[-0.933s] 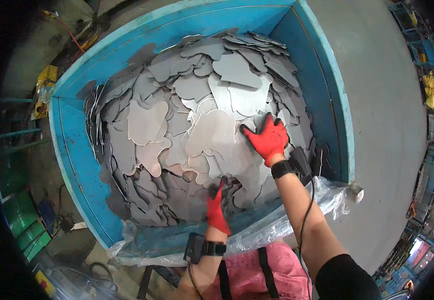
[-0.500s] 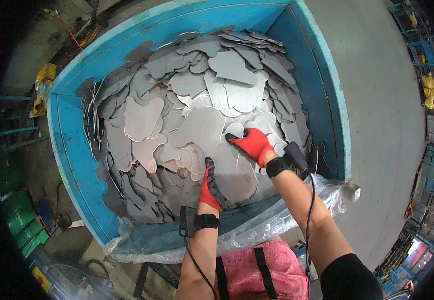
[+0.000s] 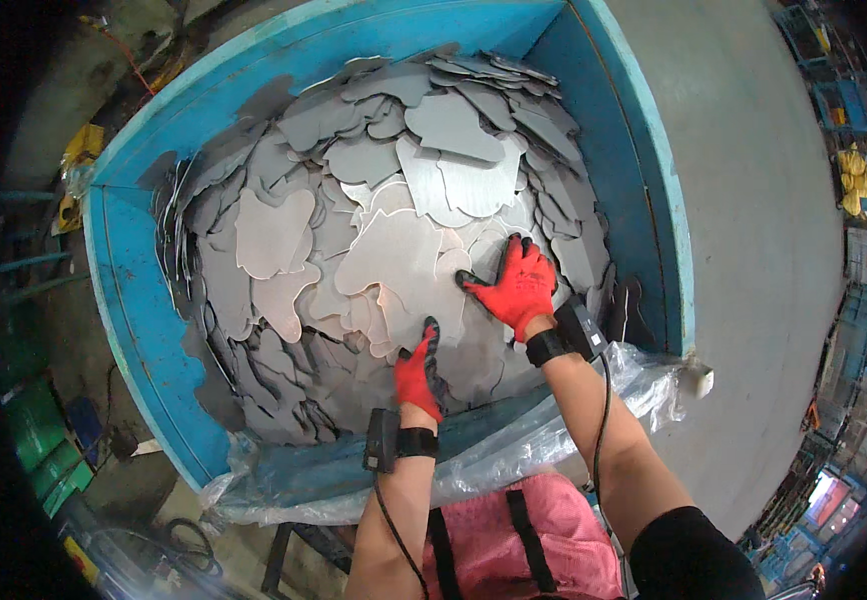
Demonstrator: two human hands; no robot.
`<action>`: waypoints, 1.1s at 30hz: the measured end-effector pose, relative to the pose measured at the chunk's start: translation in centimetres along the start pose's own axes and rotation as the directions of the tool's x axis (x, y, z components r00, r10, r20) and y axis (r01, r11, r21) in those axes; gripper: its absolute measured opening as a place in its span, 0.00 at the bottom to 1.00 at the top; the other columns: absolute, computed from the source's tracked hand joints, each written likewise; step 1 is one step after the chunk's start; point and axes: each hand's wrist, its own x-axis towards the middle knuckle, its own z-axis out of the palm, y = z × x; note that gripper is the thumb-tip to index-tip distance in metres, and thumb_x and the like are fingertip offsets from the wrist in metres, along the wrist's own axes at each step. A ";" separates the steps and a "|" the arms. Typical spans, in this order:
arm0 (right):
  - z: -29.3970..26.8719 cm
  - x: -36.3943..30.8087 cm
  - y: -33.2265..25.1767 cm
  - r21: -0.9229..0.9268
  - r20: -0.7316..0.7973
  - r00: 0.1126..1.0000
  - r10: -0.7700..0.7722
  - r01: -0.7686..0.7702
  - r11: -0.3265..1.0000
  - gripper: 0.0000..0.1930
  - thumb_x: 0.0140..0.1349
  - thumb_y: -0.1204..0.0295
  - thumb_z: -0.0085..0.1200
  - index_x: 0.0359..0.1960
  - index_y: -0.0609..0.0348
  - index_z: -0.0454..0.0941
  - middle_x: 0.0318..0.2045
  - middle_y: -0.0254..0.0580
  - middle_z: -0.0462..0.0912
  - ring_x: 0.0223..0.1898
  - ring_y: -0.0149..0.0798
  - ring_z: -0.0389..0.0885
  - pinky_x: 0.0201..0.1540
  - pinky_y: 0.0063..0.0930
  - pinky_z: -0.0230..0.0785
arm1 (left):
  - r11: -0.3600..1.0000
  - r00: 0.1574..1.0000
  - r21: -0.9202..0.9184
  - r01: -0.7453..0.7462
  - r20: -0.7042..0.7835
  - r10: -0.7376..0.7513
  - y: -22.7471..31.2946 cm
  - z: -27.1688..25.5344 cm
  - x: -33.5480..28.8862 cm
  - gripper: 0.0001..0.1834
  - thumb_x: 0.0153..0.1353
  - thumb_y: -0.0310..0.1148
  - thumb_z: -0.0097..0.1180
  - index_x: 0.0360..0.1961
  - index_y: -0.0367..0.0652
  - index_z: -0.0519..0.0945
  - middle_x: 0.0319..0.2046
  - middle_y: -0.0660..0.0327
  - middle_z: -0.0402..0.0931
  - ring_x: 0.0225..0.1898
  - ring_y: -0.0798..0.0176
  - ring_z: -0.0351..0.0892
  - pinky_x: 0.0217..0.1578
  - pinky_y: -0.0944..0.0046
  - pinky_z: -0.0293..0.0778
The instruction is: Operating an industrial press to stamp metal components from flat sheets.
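Note:
My right hand (image 3: 522, 287), in a red glove with black fingertips, lies spread over flat grey metal plates right of the middle of the pile. Its thumb points left, toward a large plate with a curved outline (image 3: 395, 258). My left hand (image 3: 418, 377), gloved the same way, is at the near side of the pile with its fingers stretched forward and its thumb apart. It is seen edge-on, so some fingers are hidden. No plate is visibly gripped in either hand. Around them lie many overlapping plates with rounded, wavy outlines, such as a paler plate (image 3: 272, 232).
A large blue bin (image 3: 676, 230) encloses the pile. Clear plastic sheeting (image 3: 494, 455) hangs over its near edge. Black devices with cables are strapped to both my wrists. Grey floor (image 3: 754, 200) stretches to the right, with blue racks (image 3: 844, 105) beyond; green boxes (image 3: 49, 440) stand at left.
The fingers of my right hand have fanned out and turned away from me; before, they were closer together and pointed left. Plates between my hands have shifted. The view has moved slightly.

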 end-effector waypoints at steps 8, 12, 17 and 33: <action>-0.7 -0.7 0.6 0.524 0.412 0.910 -0.054 -0.188 0.831 0.49 0.34 0.45 0.63 0.51 0.73 0.61 0.48 0.60 0.71 0.50 0.48 0.71 0.52 0.33 0.62 | 0.987 0.988 -0.158 -0.017 0.151 0.041 -1.0 -0.4 0.0 0.26 0.47 0.37 0.59 0.49 0.41 0.70 0.40 0.63 0.73 0.40 0.65 0.73 0.37 0.64 0.70; 1.0 -4.7 1.0 0.647 0.439 0.867 -0.238 -0.121 0.752 0.37 0.39 0.54 0.63 0.48 0.69 0.68 0.43 0.51 0.76 0.46 0.42 0.74 0.49 0.30 0.64 | 0.970 0.984 -0.239 -0.055 0.151 0.093 -1.3 -2.7 -1.0 0.26 0.46 0.32 0.59 0.49 0.40 0.69 0.39 0.59 0.73 0.38 0.62 0.75 0.35 0.62 0.72; 1.8 -7.1 0.3 0.764 0.441 0.842 -0.311 -0.170 0.623 0.32 0.39 0.64 0.65 0.46 0.68 0.70 0.39 0.49 0.78 0.41 0.39 0.76 0.46 0.28 0.67 | 0.996 0.997 -0.068 0.060 0.052 -0.056 -1.0 -5.5 -2.5 0.26 0.41 0.32 0.64 0.44 0.38 0.72 0.37 0.57 0.74 0.33 0.59 0.77 0.31 0.62 0.74; -15.1 -24.8 -15.9 0.676 0.295 0.743 -0.601 0.282 0.681 0.33 0.41 0.74 0.63 0.51 0.68 0.64 0.44 0.47 0.73 0.43 0.37 0.71 0.47 0.27 0.64 | 0.920 0.937 -0.264 -0.291 -0.274 0.218 4.3 -17.9 -32.4 0.30 0.37 0.39 0.68 0.41 0.36 0.74 0.31 0.61 0.75 0.29 0.70 0.73 0.29 0.69 0.71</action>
